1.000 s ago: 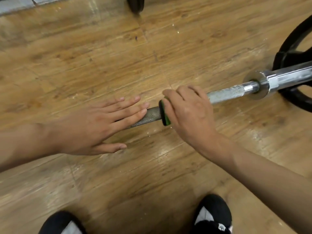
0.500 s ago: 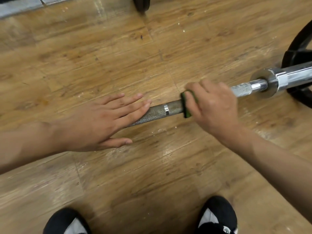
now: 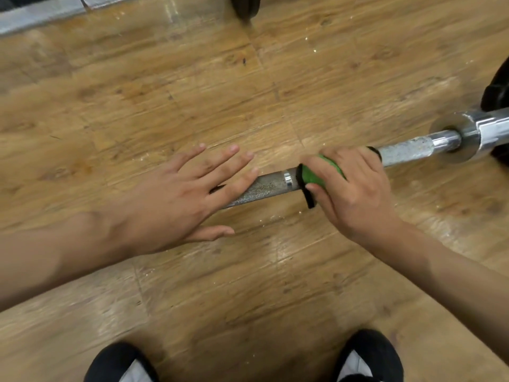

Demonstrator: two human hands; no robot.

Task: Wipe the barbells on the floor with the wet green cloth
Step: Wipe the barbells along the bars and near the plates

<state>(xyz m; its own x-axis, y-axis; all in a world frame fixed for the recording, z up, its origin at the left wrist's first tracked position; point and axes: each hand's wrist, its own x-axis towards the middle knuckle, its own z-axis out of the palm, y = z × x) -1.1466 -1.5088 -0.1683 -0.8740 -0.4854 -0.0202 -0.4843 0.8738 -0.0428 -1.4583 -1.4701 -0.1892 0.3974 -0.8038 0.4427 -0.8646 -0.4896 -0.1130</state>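
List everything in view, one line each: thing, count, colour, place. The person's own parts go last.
barbell: 1, grey knurled shaft with a chrome sleeve, lying on the floor from centre to the right edge
green cloth: 1, green with black edging, wrapped on the barbell at mid-shaft
weight plate: 1, black, right edge, partly cut off
dark object: 1, black, top centre, cut off, cannot tell what it is
grey strip: 1, grey, top left corner
floor: 1, brown wood pattern, under everything
shoes: 2, black with white, bottom edge
left hand: 1, flat with straight fingers on the barbell
right hand: 1, grips the green cloth around the barbell
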